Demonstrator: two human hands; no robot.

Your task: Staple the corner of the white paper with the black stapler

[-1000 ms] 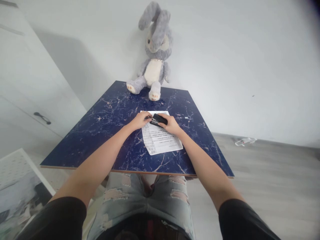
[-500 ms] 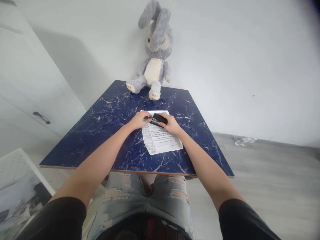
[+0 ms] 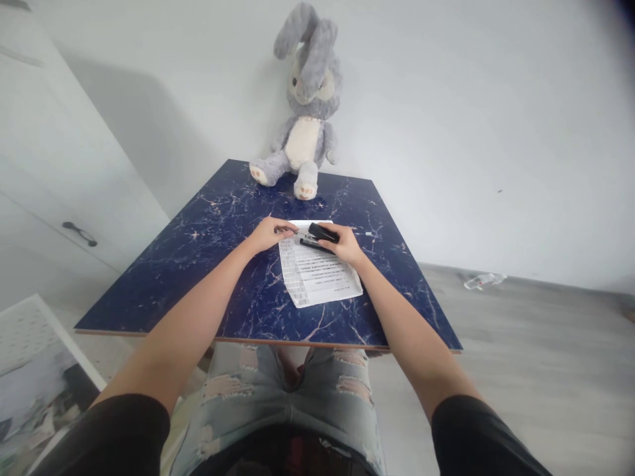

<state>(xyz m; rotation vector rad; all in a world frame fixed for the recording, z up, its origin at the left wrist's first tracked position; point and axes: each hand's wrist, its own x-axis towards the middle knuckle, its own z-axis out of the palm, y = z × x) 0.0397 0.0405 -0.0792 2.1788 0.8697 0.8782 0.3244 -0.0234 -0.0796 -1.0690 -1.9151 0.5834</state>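
Note:
A black stapler point(image 3: 323, 233) is gripped by my right hand point(image 3: 347, 244), its fingers wrapped round the right end. The stapler's jaws are apart, tips toward the left. From between them a thin metal rod point(image 3: 302, 234) reaches left to my left hand point(image 3: 272, 234), whose thumb and fingertips are pinched on its end. Under both hands lies a white printed paper point(image 3: 325, 281), slightly skewed, with its upper part partly covered by the hands and the stapler.
The blue marbled table point(image 3: 198, 271) holds a grey plush rabbit point(image 3: 305, 142) at its far edge, against the wall. A small white item point(image 3: 368, 233) lies right of the paper. At left stands a white cabinet point(image 3: 44, 172); clear plastic point(image 3: 485, 281) lies on the floor.
My left hand has moved left, away from the stapler, and the metal rod now shows between them. The stapler has shifted slightly right and its jaws look wider apart.

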